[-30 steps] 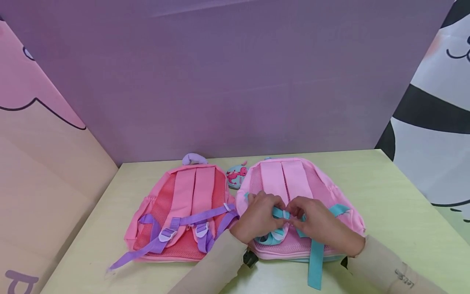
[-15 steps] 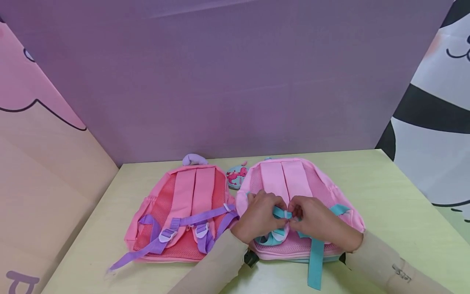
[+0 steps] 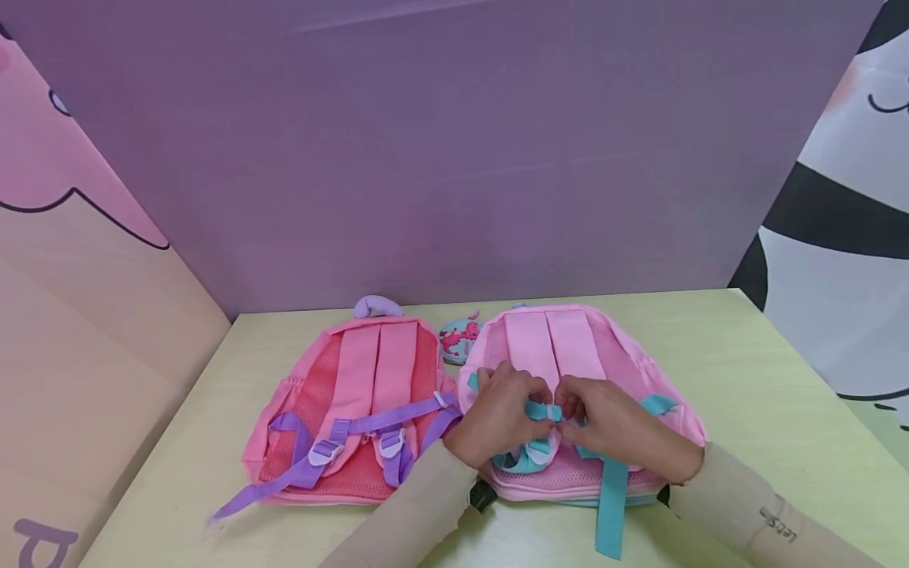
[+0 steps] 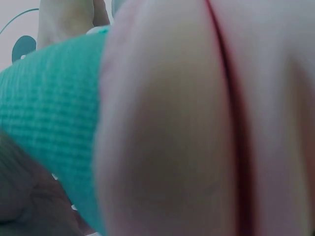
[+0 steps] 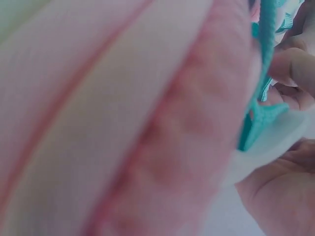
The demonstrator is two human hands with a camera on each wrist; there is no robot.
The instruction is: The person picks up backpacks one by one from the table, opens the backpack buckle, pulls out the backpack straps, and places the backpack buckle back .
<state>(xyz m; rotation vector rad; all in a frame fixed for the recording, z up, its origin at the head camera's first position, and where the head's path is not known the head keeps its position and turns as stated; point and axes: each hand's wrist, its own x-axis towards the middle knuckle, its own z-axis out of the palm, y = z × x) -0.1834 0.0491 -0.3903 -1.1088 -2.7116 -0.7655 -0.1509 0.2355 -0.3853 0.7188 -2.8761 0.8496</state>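
A light pink backpack [image 3: 525, 339] lies back panel up, its padded straps facing me. In the head view my left hand [image 3: 504, 410] pinches a teal webbing strap [image 3: 543, 411] over the lower part of this bag. Close beside it, my right hand [image 3: 618, 422] has its fingertips curled at the same webbing, by a small pale band. The right wrist view shows the teal strap [image 5: 266, 54] by the fingers and a white, blurred piece. Wide teal webbing [image 4: 54, 103] fills the left of the left wrist view. The fingers hide much of the grip.
To the left lies a coral pink backpack [image 3: 355, 339] with purple straps [image 3: 408, 412] and white buckles. A small teal pouch [image 3: 458, 341] with a pink print sits between the bags. A loose teal strap end [image 3: 611, 513] hangs toward the front of the pale table [image 3: 767, 371].
Both hands stay at the teal strap over the light pink backpack. Only slight shifts of the fingers and the webbing show.
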